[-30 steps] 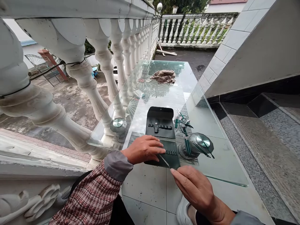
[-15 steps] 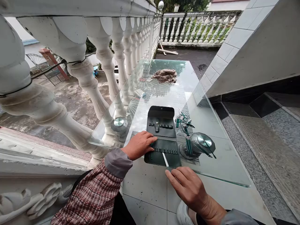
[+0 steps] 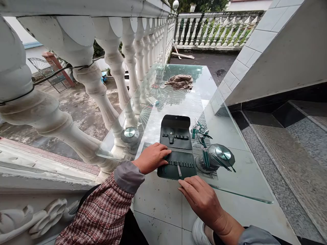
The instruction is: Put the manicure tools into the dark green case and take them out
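A black tool case (image 3: 176,136) lies unfolded on the glass table (image 3: 178,98). My left hand (image 3: 152,157) rests flat on the case's near left part, fingers stretched over its strap row. My right hand (image 3: 200,197) sits just below the case's near edge, fingers together, fingertips at the end of a thin silver tool (image 3: 179,170) that lies tucked under a strap loop. Whether the fingers still pinch the tool's end is hidden. Several green-handled tools (image 3: 203,139) lie loose on the glass to the right of the case.
Round metal table fittings (image 3: 221,153) (image 3: 129,133) sit right and left of the case. A crumpled brown cloth (image 3: 180,81) lies at the table's far end. A white balustrade (image 3: 107,61) runs along the left; a tiled wall (image 3: 268,51) rises on the right.
My left hand drew back to the case's left side. My right hand pushed the silver tool forward, from slanting over the case's near edge to lying under a strap loop.
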A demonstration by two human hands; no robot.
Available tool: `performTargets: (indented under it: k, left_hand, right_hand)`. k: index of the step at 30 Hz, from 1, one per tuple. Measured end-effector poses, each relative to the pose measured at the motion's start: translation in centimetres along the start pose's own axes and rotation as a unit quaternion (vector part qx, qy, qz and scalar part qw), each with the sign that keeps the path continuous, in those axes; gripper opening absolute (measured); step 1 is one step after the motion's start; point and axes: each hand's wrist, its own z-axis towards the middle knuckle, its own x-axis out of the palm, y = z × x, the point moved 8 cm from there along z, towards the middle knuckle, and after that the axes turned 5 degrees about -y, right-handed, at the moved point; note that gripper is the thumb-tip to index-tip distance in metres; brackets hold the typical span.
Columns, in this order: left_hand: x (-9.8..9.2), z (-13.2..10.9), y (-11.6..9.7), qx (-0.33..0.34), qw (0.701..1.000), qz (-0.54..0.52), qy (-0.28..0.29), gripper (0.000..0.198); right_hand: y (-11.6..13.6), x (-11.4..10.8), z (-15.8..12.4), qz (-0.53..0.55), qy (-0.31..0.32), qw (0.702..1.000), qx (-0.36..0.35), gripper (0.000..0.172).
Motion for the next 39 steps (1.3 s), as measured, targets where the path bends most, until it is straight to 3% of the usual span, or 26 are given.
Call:
performTargets:
  k: [3,10,16,27,34,39]
  left_hand:
    - [0.0,0.0,0.0,0.0,1.0,-0.003,-0.001,0.04]
    - [0.0,0.0,0.1,-0.004,1.0,-0.01,-0.004,0.04]
    - [-0.1,0.0,-0.1,-0.004,1.0,-0.008,-0.007,0.039]
    - [-0.1,0.2,-0.1,-0.01,1.0,-0.006,0.006,0.04]
    - [0.0,0.2,0.1,-0.012,1.0,-0.006,0.015,0.041]
    - [-0.1,0.3,0.1,-0.015,1.0,-0.002,0.017,0.04]
  right_hand:
    - [-0.1,0.0,0.3,0.007,0.006,1.0,0.014,0.016]
    - [-2.6,0.9,1.1,0.015,0.036,0.99,0.134,0.01]
    - [-3.9,1.9,1.5,0.011,0.059,0.98,0.192,0.019]
    - [-4.3,2.3,0.8,0.018,0.069,0.976,0.205,0.023]
    - [-3.0,2.2,0.8,-0.022,0.05,0.988,0.141,0.029]
    - [-2.9,2.0,0.8,-0.033,0.049,0.989,0.136,0.028]
